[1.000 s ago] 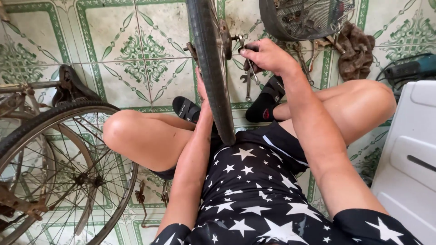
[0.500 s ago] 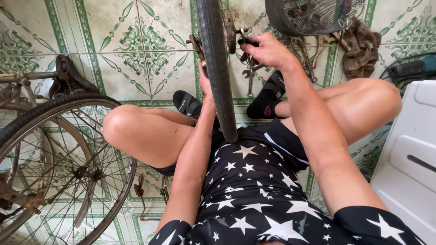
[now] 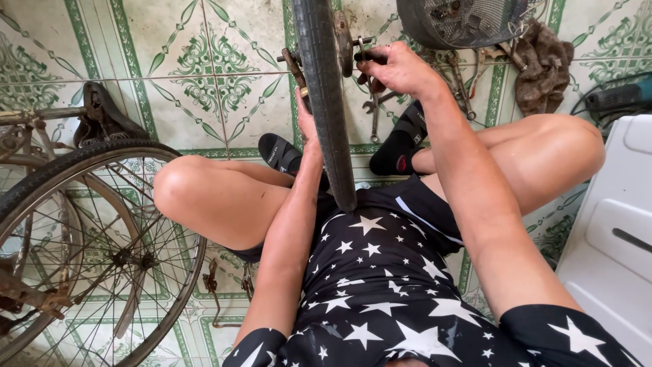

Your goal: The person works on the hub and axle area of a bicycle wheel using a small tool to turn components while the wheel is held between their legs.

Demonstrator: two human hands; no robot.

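A bicycle wheel with a black tyre (image 3: 329,102) stands upright between my knees, edge-on to me. My right hand (image 3: 397,68) is closed around a small dark part at the hub (image 3: 343,44) on the wheel's right side. My left hand (image 3: 307,126) presses against the tyre's left side, mostly hidden behind it. An axle end and nut (image 3: 292,60) stick out on the left of the hub. I sit on the tiled floor in black star-patterned clothes, with black shoes (image 3: 278,153) near the wheel.
A second bicycle, with its spoked wheel (image 3: 88,251) and saddle (image 3: 102,119), lies at the left. Wrenches (image 3: 375,112) and a rag (image 3: 543,64) lie on the tiles behind the wheel, below a wire basket (image 3: 462,20). A white plastic object (image 3: 618,231) stands at right; a power tool (image 3: 614,98) is beyond it.
The view has shifted slightly, so the wheel and hub sit lower in the frame. My right hand stays at the hub and my left hand stays against the tyre.
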